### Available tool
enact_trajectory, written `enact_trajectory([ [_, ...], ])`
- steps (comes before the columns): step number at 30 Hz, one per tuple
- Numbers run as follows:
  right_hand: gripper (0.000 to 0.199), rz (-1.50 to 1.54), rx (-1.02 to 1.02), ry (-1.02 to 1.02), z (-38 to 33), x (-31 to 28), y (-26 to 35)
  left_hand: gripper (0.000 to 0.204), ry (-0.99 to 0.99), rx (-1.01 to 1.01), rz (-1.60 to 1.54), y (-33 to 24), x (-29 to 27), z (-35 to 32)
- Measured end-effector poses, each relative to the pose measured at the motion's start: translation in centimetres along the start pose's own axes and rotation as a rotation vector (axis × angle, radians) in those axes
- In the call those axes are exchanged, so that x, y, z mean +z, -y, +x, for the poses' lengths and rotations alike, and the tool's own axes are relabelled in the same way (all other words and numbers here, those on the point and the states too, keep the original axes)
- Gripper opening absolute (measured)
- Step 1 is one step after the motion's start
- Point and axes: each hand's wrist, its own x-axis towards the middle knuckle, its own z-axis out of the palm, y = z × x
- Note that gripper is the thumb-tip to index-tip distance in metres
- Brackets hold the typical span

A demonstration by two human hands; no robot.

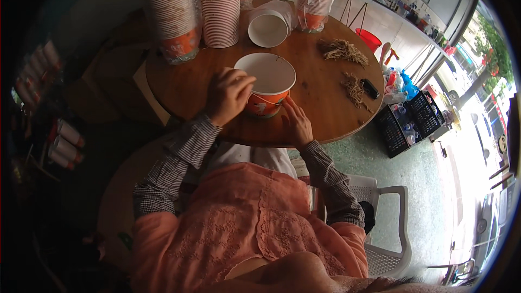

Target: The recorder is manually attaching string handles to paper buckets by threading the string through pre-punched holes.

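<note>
A paper bucket with a white inside and an orange printed outside stands upright near the table's front edge. A thin pale string crosses its front below the rim, between my two hands. My left hand is raised at the bucket's left side, its fingers pinched together, seemingly on the string; the fingertips are partly hidden. Low on the right side, my right hand lies with stretched fingers against the bucket wall. Its thumb cannot be made out.
On the round wooden table lie two bundles of string and a small black object. Tall bucket stacks stand at the back, beside a bucket lying on its side. A black crate and a plastic chair are at right.
</note>
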Motion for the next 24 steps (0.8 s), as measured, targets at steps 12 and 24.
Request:
enact_trajectory([
  [12, 0.034, -0.005, 0.083, 0.03, 0.6, 0.8, -0.8, 0.012, 0.227, -0.34, -0.187, 4.4, 3.7, 3.4],
  [24, 0.029, 0.152, 0.089, 0.028, 3.2, -0.1, -0.6, 0.018, -0.406, -0.484, -0.988, 26.7, 1.6, 24.7],
])
